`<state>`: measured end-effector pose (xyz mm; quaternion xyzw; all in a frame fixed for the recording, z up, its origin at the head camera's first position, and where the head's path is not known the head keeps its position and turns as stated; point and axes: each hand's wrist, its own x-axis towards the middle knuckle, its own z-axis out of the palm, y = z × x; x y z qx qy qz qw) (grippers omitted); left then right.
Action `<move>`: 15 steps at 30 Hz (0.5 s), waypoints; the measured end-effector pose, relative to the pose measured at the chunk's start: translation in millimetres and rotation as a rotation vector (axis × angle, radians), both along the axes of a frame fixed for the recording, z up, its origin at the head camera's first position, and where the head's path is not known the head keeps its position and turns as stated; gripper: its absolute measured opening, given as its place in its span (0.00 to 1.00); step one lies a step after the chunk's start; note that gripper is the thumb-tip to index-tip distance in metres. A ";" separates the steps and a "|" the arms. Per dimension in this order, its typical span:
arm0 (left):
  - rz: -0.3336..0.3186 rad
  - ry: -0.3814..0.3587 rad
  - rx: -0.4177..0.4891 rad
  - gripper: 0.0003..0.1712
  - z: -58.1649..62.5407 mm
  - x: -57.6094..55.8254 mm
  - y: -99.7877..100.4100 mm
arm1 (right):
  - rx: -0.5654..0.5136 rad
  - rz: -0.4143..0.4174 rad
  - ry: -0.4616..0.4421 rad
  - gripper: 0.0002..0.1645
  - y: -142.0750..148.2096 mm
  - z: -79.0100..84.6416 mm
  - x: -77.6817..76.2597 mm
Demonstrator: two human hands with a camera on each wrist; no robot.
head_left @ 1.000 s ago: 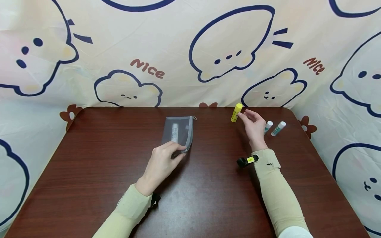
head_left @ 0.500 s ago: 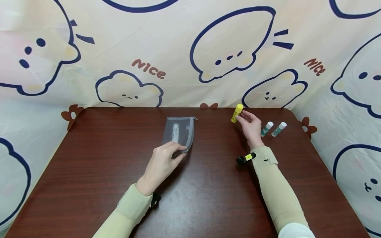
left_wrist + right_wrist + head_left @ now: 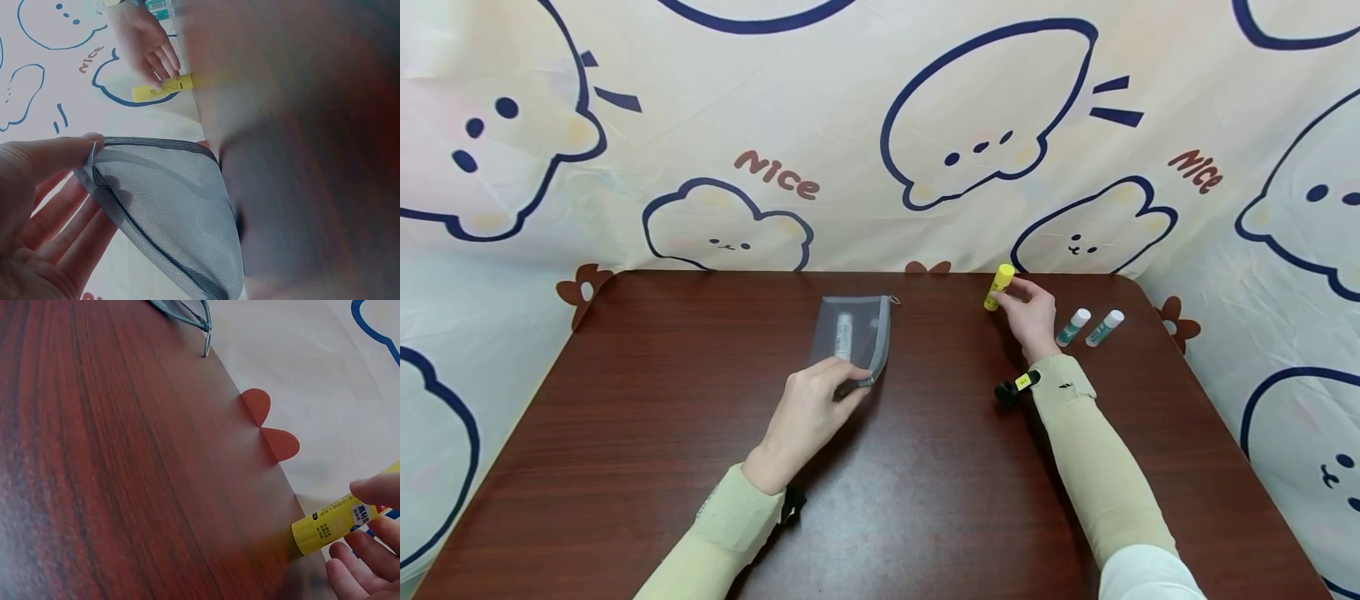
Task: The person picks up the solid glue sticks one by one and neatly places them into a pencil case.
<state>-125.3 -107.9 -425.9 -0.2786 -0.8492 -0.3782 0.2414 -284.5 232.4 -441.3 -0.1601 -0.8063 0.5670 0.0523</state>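
At the pouch's near corner, my left hand (image 3: 808,417) pinches the edge of a grey mesh zip pouch (image 3: 868,321) between thumb and fingers. Through the mesh shows a white glue stick (image 3: 843,335). In the left wrist view the pouch (image 3: 169,200) stands spread from the thumb, its edges bowed apart. At the back right, my right hand (image 3: 1032,321) holds a yellow glue stick (image 3: 1000,286), nearly upright and slightly tilted. The right wrist view has the thumb on one side of the yellow glue stick (image 3: 331,522) and fingers on the other; its base is close to the tabletop.
Two white-capped glue sticks with green labels, a nearer one (image 3: 1072,327) and a farther one (image 3: 1105,327), stand right of my right hand. The dark wooden table (image 3: 910,500) ends at a printed cloth backdrop (image 3: 850,133) behind and at both sides.
My right hand has shifted slightly left and closed in on the yellow glue stick, uncovering the nearer white-capped stick. The left hand and pouch hold still.
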 end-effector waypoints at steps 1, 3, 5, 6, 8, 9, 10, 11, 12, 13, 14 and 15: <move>-0.001 -0.002 0.000 0.14 -0.1 -0.1 0.0 | 0.004 -0.002 0.000 0.31 0.1 -0.4 -0.7; -0.002 -0.005 0.002 0.14 -0.2 -0.2 0.0 | 0.008 -0.008 0.000 0.30 0.1 -1.3 -1.7; -0.003 -0.006 0.003 0.14 -0.3 -0.3 0.0 | 0.010 -0.009 -0.001 0.30 0.1 -2.4 -2.5; -0.003 -0.006 0.003 0.14 -0.4 -0.4 0.0 | 0.010 -0.010 -0.001 0.30 0.2 -2.9 -2.8; -0.002 -0.005 0.003 0.14 -0.3 -0.3 0.0 | 0.020 -0.009 -0.006 0.30 -0.1 -3.7 -3.2; 0.000 -0.005 0.002 0.14 -0.4 -0.4 -0.1 | 0.023 -0.009 -0.007 0.29 -0.2 -3.9 -3.4; 0.000 -0.004 0.001 0.14 -0.4 -0.3 -0.1 | 0.027 -0.010 -0.009 0.29 -0.4 -4.3 -3.5; 0.001 -0.004 0.002 0.14 -0.3 -0.2 0.0 | 0.029 -0.012 -0.011 0.29 -0.5 -4.6 -3.8; 0.001 -0.003 0.001 0.14 -0.4 -0.2 0.0 | 0.032 -0.011 -0.012 0.28 -0.7 -4.8 -3.9; 0.001 -0.003 0.001 0.14 -0.4 -0.2 0.1 | 0.032 -0.011 -0.012 0.28 -0.9 -5.0 -4.0; 0.002 -0.003 -0.001 0.14 -0.6 -0.2 0.1 | 0.031 -0.010 -0.011 0.28 -1.0 -5.1 -4.1; 0.003 -0.002 -0.002 0.14 -0.7 -0.2 0.1 | 0.031 -0.010 -0.009 0.28 -0.9 -5.3 -4.3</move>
